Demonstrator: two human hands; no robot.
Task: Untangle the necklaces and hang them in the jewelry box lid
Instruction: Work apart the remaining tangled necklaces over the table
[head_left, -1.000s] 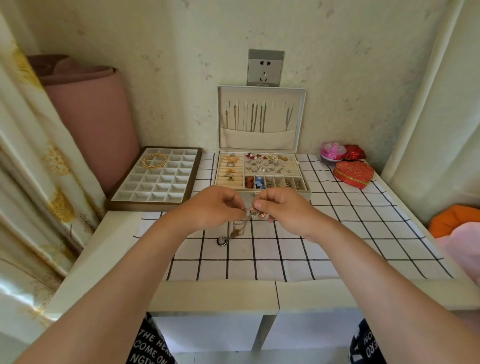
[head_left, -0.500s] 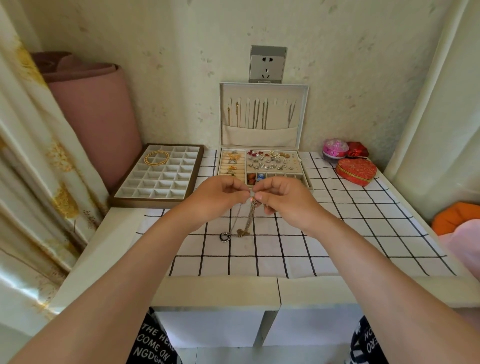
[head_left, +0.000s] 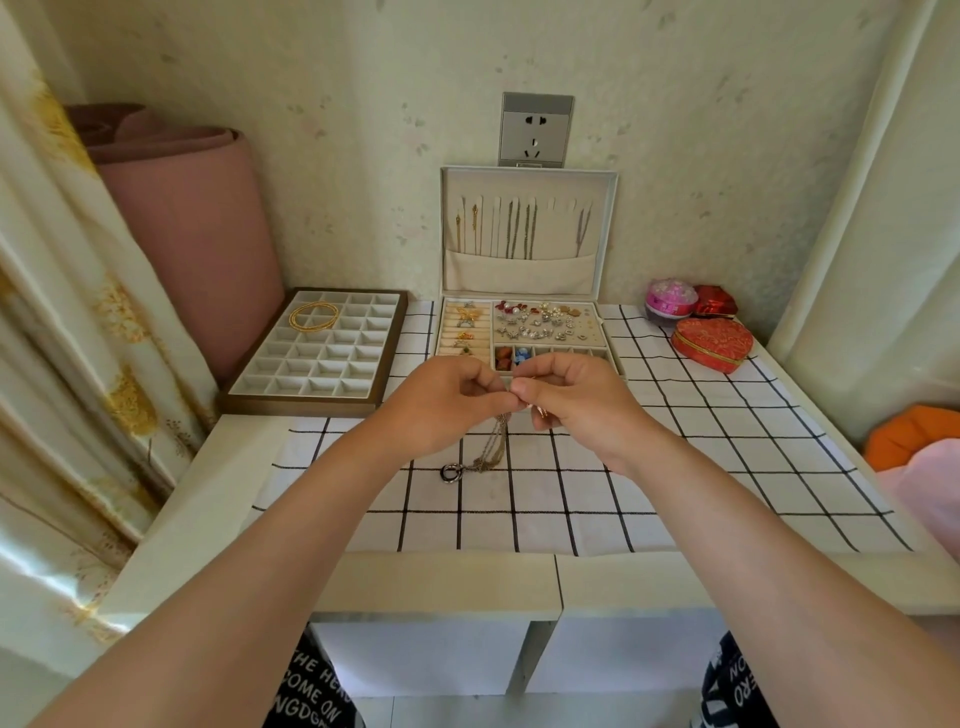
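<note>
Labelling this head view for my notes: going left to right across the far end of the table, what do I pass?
Pink rolled mat → compartment tray → jewelry box → pink round box → red heart box.

Metal necklaces (head_left: 496, 441) glint; the jewelry box lid (head_left: 527, 270) is lined in matt cloth; the heart box (head_left: 711, 343) at two o'clock looks satiny.

tangled necklaces (head_left: 493, 447) are hanging in a bunch, their ring pendant (head_left: 451, 473) resting on the cloth (head_left: 675, 493), before the upright jewelry box lid (head_left: 519, 273).
</note>
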